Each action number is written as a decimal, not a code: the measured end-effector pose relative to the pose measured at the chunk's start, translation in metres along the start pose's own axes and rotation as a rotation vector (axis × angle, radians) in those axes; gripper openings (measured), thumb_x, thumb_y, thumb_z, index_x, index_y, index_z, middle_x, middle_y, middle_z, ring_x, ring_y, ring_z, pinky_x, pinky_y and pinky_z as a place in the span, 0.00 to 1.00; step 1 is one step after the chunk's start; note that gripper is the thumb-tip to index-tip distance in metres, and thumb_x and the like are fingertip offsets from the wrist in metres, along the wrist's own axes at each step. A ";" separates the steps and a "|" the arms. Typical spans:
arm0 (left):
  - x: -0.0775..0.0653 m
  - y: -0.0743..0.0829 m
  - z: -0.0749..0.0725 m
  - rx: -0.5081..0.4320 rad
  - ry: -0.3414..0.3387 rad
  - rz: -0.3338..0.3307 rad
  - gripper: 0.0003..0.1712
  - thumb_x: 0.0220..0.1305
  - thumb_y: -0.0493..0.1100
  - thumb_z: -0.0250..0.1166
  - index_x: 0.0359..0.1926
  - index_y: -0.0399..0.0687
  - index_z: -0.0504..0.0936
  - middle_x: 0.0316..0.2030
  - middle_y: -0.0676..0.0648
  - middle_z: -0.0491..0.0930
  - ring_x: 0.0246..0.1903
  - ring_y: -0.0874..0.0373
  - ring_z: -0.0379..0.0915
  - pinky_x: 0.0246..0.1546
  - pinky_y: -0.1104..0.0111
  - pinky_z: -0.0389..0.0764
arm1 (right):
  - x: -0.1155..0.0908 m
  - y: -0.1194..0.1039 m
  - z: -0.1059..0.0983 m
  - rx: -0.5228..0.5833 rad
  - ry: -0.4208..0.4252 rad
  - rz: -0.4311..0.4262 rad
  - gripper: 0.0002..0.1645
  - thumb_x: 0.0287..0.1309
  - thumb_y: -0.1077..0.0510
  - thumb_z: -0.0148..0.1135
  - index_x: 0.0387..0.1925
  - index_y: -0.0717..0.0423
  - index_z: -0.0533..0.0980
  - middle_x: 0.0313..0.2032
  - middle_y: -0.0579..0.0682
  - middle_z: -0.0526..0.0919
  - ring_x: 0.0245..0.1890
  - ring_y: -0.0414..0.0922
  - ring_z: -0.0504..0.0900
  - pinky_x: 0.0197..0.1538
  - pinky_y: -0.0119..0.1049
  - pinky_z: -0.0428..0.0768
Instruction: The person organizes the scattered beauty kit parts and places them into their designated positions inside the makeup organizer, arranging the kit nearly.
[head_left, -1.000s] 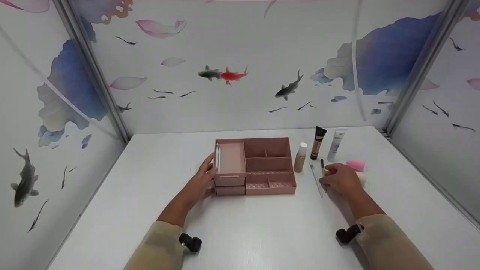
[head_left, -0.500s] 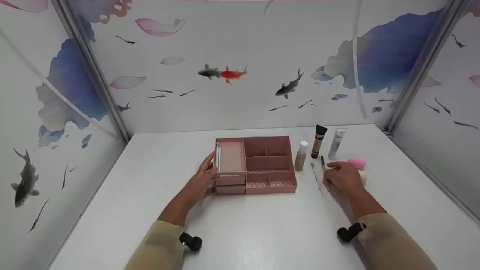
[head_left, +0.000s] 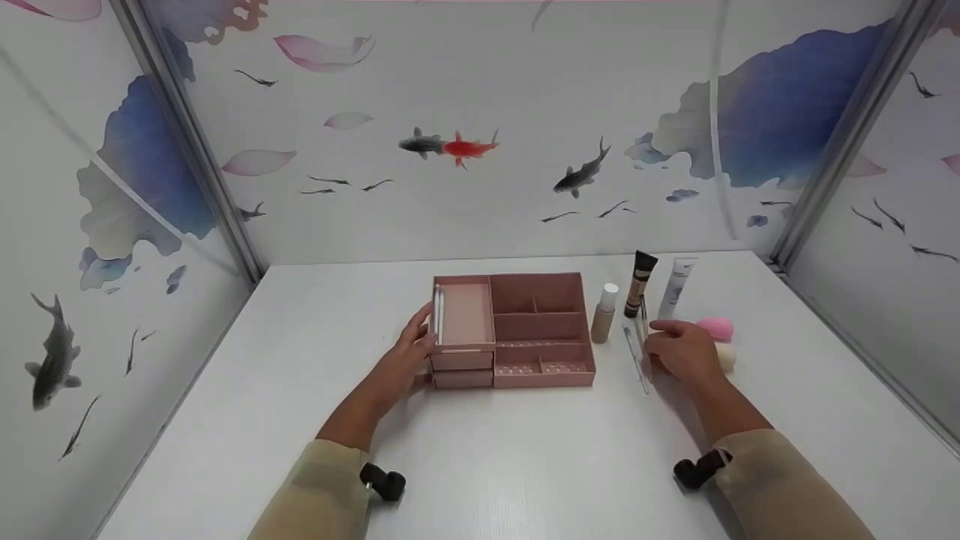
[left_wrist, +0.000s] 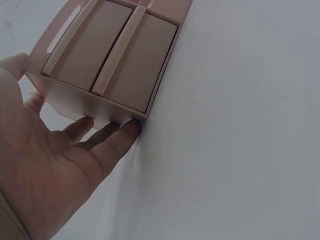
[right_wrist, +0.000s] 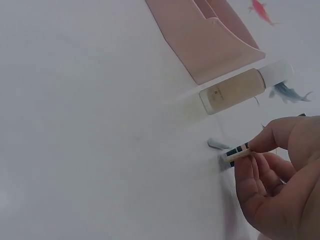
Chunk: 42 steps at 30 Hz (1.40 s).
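A pink desk organizer (head_left: 465, 311) with open compartments and two small drawers stands mid-table. My left hand (head_left: 396, 367) rests against its left side, and in the left wrist view its spread fingertips (left_wrist: 127, 131) touch the organizer's side wall. To the right of the organizer, my right hand (head_left: 684, 351) pinches a slim pencil-like makeup stick (head_left: 643, 319) between thumb and fingers, tilted with its far end raised. The right palm and fingers hide part of the stick. A thin silver stick (head_left: 634, 358) lies on the table just left of this hand.
A foundation bottle (head_left: 602, 315) stands by the organizer's right side. Behind my right hand are a black-and-gold tube (head_left: 638, 285) and a white tube (head_left: 676, 287). A pink makeup sponge (head_left: 715, 328) and a cream-coloured piece (head_left: 725, 357) lie beyond it. Two thin white sticks (head_left: 439, 315) lie in the organizer's left tray.
My right hand has taken hold of the pencil-like stick, which lay on the table earlier; its far end has risen. The left hand stays at the organizer's side.
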<state>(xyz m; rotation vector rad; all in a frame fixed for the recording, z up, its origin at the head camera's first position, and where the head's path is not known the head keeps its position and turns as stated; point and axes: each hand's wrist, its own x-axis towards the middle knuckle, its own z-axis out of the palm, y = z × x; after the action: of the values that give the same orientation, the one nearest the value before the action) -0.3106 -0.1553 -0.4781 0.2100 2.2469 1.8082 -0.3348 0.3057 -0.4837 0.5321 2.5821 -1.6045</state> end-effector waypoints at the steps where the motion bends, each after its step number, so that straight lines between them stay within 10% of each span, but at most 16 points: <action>1: 0.000 0.000 0.000 0.001 0.003 -0.003 0.33 0.81 0.69 0.49 0.80 0.98 0.48 0.86 0.51 0.49 0.84 0.39 0.53 0.77 0.34 0.64 | 0.000 0.000 0.001 0.019 -0.003 0.002 0.35 0.69 0.54 0.62 0.76 0.50 0.73 0.67 0.59 0.79 0.58 0.53 0.78 0.46 0.28 0.83; 19: 0.000 0.001 0.000 0.016 0.000 -0.007 0.34 0.80 0.70 0.49 0.80 0.96 0.48 0.86 0.50 0.48 0.84 0.37 0.51 0.76 0.31 0.63 | -0.013 -0.022 0.010 0.246 -0.084 0.007 0.36 0.73 0.55 0.63 0.79 0.49 0.68 0.72 0.57 0.74 0.60 0.51 0.83 0.53 0.32 0.89; 42: 0.002 -0.001 -0.002 -0.019 -0.010 -0.002 0.33 0.80 0.70 0.50 0.79 0.99 0.49 0.86 0.51 0.48 0.84 0.40 0.53 0.77 0.33 0.64 | -0.060 -0.060 0.038 0.300 -0.255 -0.187 0.35 0.72 0.59 0.68 0.77 0.50 0.71 0.49 0.48 0.82 0.54 0.50 0.88 0.54 0.38 0.90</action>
<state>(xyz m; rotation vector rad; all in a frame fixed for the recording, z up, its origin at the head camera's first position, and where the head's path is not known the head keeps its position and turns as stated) -0.3132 -0.1569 -0.4789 0.2119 2.2217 1.8226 -0.3023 0.2324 -0.4363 0.0887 2.2774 -1.9871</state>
